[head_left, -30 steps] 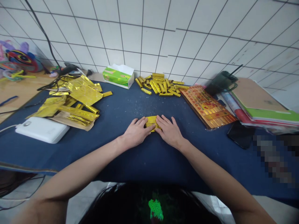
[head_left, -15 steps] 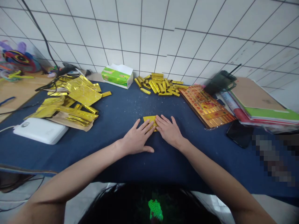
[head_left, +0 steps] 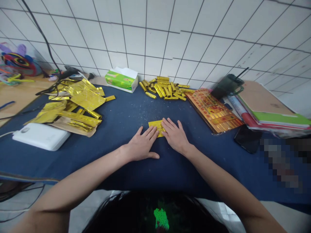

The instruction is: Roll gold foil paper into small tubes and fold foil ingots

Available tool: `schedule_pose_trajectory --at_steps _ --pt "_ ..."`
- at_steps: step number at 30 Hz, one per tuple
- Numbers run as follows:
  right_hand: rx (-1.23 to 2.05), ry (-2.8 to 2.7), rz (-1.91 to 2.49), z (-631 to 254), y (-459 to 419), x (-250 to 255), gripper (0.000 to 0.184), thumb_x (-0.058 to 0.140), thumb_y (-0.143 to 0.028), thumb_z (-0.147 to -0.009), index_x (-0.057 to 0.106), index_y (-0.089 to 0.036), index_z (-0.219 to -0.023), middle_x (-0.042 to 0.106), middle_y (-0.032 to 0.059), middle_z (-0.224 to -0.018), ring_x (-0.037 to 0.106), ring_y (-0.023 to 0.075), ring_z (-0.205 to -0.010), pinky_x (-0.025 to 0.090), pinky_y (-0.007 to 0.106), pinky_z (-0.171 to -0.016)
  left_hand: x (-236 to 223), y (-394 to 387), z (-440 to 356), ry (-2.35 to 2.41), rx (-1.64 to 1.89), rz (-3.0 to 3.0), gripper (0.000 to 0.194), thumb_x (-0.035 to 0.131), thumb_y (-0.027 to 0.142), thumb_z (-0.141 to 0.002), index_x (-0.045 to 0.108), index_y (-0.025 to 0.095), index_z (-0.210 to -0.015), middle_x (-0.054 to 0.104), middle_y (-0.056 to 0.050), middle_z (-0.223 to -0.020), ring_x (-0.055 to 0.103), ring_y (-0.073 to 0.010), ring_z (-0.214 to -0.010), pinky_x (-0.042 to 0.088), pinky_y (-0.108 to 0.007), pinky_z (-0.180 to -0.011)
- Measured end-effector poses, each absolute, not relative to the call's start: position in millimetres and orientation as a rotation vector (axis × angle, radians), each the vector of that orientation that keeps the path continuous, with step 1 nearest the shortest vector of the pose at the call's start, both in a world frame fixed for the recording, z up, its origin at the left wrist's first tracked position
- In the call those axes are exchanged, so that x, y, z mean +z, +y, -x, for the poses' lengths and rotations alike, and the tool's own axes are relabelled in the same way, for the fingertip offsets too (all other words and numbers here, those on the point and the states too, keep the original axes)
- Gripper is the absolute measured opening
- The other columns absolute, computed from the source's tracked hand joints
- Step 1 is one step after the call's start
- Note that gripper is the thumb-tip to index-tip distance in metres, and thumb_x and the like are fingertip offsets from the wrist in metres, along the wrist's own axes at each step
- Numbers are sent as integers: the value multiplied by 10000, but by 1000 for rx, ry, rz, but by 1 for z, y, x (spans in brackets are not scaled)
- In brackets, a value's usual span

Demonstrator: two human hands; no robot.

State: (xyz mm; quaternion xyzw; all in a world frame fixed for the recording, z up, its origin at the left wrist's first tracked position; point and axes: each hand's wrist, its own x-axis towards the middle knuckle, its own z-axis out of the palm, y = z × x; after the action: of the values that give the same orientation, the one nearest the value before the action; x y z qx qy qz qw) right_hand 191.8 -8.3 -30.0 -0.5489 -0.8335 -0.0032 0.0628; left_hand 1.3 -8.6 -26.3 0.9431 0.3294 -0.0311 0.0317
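Near the middle of the blue desk (head_left: 121, 113), we see a shiny gold foil packet (head_left: 155, 126) between our hands. It should feel light, thin and slippery, so we would pinch its edges. Our left hand (head_left: 142, 144) and right hand (head_left: 175, 136) lie flat, each grip wide open, holding nothing.

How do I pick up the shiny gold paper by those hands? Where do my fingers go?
Pinch the gold foil piece at its bare far-left corner, coming from the far side. It lies flat on the blue cloth, and the left hand and right hand cover its near edge.
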Motion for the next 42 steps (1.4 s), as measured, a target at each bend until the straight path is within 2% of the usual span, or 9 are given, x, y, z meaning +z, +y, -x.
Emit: schedule_pose_trajectory --at_steps 4,9,28,42 --pt "45 -2626 1499 -180 -15 -28 619 197 -469 -903 244 -89 -1389 189 123 -1471 122 238 -1363 111 544 -1067 -27 -8 -2 1011 -101 -2900 885 348 684 -760 195 92 -1400 169 -171 -1465 122 -299 -1358 158 -539 -1046" --pt "202 -2737 1479 -181 -17 -36 778 206 -610 -847 148 -77 -1411 172 152 -1471 95 248 -1365 103 546 -1067 -28 -9 -2 1014 -102 -2890 899 323 689 -764 164 78 -1404 139 -162 -1472 109 -291 -1361 143 -542 -1051" --pt "188 -2723 1561 -188 -16 -39 794 150 -647 -834 166 -102 -1411 162 144 -1475 79 247 -1367 106 570 -1055 -24 -12 1 1062 -163 -2848 907 345 681 -761 189 52 -1396 125 -187 -1465 95 -291 -1363 117 -522 -1065" --pt "200 -2707 1589 -186 -16 -38 800 152 -649 -832 174 -95 -1408 149 140 -1479 64 242 -1369 97 567 -1059 -22 -14 16 1042 -122 -2832 875 356 681 -761 234 81 -1387 200 -160 -1457 140 -288 -1356 129 -519 -1063"
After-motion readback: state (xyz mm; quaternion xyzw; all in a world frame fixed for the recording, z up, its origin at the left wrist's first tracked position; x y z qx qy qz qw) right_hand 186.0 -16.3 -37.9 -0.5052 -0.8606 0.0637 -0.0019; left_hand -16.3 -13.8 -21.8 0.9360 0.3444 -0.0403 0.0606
